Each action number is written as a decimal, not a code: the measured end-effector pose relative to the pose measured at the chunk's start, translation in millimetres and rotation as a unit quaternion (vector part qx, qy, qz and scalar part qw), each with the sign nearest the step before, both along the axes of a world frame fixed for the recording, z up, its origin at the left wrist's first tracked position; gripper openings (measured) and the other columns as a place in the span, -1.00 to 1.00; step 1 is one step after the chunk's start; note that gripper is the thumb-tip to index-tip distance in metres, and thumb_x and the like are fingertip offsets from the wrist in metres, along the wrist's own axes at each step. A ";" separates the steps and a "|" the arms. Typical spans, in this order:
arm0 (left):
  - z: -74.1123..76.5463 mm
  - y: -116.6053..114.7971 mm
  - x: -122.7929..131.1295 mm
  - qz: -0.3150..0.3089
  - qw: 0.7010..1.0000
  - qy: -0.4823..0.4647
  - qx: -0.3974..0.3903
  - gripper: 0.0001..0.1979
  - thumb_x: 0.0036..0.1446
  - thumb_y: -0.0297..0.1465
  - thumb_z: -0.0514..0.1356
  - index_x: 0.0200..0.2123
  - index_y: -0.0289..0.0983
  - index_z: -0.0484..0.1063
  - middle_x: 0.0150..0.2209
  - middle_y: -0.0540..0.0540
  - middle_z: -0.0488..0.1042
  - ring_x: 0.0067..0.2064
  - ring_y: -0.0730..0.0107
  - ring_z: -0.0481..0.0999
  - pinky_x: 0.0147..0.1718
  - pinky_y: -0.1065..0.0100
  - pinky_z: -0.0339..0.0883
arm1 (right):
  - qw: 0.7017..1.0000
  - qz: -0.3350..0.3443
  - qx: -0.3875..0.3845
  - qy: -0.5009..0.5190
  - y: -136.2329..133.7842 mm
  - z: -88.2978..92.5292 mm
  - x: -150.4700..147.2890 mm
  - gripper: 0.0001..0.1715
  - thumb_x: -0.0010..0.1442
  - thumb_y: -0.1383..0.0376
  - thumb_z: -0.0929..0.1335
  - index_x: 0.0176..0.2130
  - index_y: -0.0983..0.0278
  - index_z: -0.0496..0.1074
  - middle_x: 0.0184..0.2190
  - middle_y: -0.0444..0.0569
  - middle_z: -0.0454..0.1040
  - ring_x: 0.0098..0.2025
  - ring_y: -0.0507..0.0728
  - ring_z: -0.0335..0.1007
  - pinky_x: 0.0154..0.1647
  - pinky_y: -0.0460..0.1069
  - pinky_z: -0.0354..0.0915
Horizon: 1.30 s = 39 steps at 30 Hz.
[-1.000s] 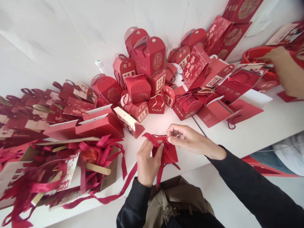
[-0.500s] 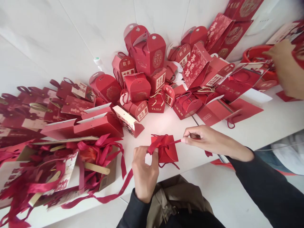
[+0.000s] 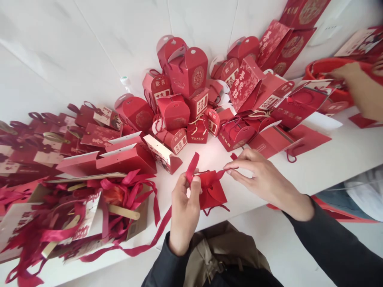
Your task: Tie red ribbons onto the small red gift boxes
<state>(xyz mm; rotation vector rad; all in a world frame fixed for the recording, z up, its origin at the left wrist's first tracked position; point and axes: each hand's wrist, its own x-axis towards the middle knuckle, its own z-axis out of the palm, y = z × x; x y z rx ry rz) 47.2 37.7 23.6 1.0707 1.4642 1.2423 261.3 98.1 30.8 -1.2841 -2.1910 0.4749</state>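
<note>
Head view: small red gift box [image 3: 217, 196] on the white surface [image 3: 347, 149], near its front edge, directly ahead of the wearer. Folded flaps meet on its upper face; a dark red twisted cord [image 3: 222, 207] shows at its near side. Red ribbon [image 3: 192, 167] at the top of the box, one part out to each hand.

Left hand [image 3: 186, 203] just beside the box: grip closed, thumb and fingers pinching the ribbon, whose tail stands up above them. Right hand [image 3: 263, 181] off the box's other side: grip pinched on the ribbon at the fingertips, that stretch running back to the box.

Beyond the hands: a cluster of red double-happiness boxes [image 3: 199, 105], piled against the tiled wall [image 3: 203, 22]. To the left, a cardboard carton [image 3: 141, 218] heaped with loose ribbons; one long ribbon strip [image 3: 133, 252] trails from it toward the left wrist. Behind the carton, rows of loop-handled boxes [image 3: 98, 134].

Right side: red paper bags [image 3: 291, 109], then a red basin [image 3: 308, 72], a co-worker's arm [image 3: 363, 93] reaching over it.
</note>
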 end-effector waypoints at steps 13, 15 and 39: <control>16.6 -1.5 -4.1 -0.039 0.985 0.139 0.096 -0.82 0.36 -0.29 0.17 -0.24 -0.20 0.53 -0.36 0.01 0.55 -0.30 0.40 0.52 -0.27 0.44 0.35 | 0.970 0.039 -0.185 0.155 -22.9 26.7 -47.1 -0.73 0.37 0.08 0.38 -0.05 0.17 0.53 -0.11 -0.04 0.61 -0.14 0.14 0.54 -0.10 0.01 0.42; 11.3 -4.3 -4.3 -0.004 0.985 0.138 0.103 -0.83 0.37 -0.28 0.17 -0.23 -0.19 0.53 -0.36 0.01 0.55 -0.32 0.43 0.51 -0.25 0.44 0.35 | 0.962 0.019 -0.209 0.176 -26.3 19.9 -47.9 -0.77 0.39 0.11 0.37 -0.05 0.16 0.51 -0.09 -0.06 0.60 -0.13 0.13 0.54 -0.09 -0.01 0.42; -22.4 -6.2 3.7 0.212 0.959 -0.191 0.003 -0.79 0.25 -0.23 0.29 -0.27 -0.26 0.45 -0.49 0.08 0.43 -0.39 0.50 0.46 -0.21 0.40 0.43 | 0.958 -0.099 -0.177 0.202 -47.2 -20.0 -47.6 -0.79 0.44 0.10 0.31 -0.05 0.14 0.42 -0.17 -0.08 0.60 -0.14 0.11 0.57 -0.19 -0.04 0.44</control>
